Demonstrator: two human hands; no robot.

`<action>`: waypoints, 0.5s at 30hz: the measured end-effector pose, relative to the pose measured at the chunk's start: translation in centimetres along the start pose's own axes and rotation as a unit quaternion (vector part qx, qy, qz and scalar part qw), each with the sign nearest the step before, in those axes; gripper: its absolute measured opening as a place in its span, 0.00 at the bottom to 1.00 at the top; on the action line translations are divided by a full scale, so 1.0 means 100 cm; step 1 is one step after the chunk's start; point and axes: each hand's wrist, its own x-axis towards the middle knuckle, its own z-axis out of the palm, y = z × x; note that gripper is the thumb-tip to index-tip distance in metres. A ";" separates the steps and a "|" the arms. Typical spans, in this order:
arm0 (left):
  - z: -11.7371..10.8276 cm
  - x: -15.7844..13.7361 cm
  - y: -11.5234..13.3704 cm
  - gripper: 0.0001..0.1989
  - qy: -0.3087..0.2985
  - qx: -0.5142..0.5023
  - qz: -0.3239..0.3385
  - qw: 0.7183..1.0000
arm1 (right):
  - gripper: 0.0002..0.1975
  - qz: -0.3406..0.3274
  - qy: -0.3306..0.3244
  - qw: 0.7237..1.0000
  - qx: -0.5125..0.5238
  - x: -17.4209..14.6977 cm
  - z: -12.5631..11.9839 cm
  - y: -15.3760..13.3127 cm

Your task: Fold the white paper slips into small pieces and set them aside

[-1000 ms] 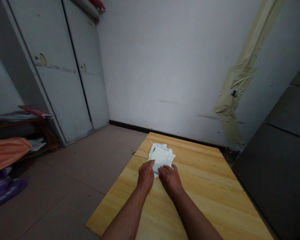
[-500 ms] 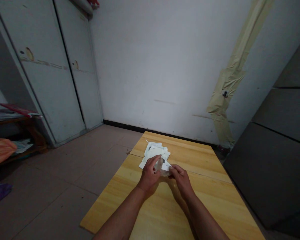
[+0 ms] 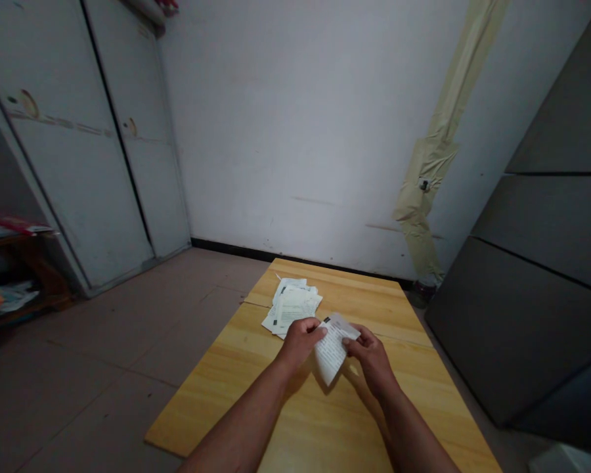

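Pinching a printed paper slip from both sides, the left grip and the right grip each press thumb against fingers, the paper caught between. Bent and tilted, the slip is held up over the wooden bench, its lowest corner hanging between and below the two grips. Rows of dark print cover it, with a small black block at its upper edge just beside the left grip; the lettering is too small to read. Beyond the left grip, slightly leftward, lies a loose pile of printed papers, overlapping at uneven angles. Faint text lines and a dark mark at the pile's lower left are likewise unreadable.
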 end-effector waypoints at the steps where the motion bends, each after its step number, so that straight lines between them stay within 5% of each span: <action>1: 0.002 0.000 -0.001 0.07 0.005 0.010 0.005 1.000 | 0.12 -0.021 0.019 0.999 -0.035 -0.001 -0.002 -0.002; 4: 0.004 -0.004 -0.003 0.08 0.035 0.078 0.074 0.994 | 0.07 -0.165 0.052 0.971 -0.163 -0.007 -0.011 -0.012; 8: 0.001 -0.021 -0.011 0.15 0.037 0.196 0.183 0.963 | 0.05 -0.338 -0.060 0.869 -0.357 -0.033 -0.025 -0.016; 12: -0.004 -0.047 -0.023 0.18 -0.069 0.317 0.238 0.915 | 0.06 -0.362 -0.149 0.796 -0.462 -0.064 -0.034 -0.003; 15: -0.006 -0.064 -0.027 0.15 -0.148 0.360 0.255 0.885 | 0.09 -0.320 -0.188 0.801 -0.471 -0.078 -0.037 0.005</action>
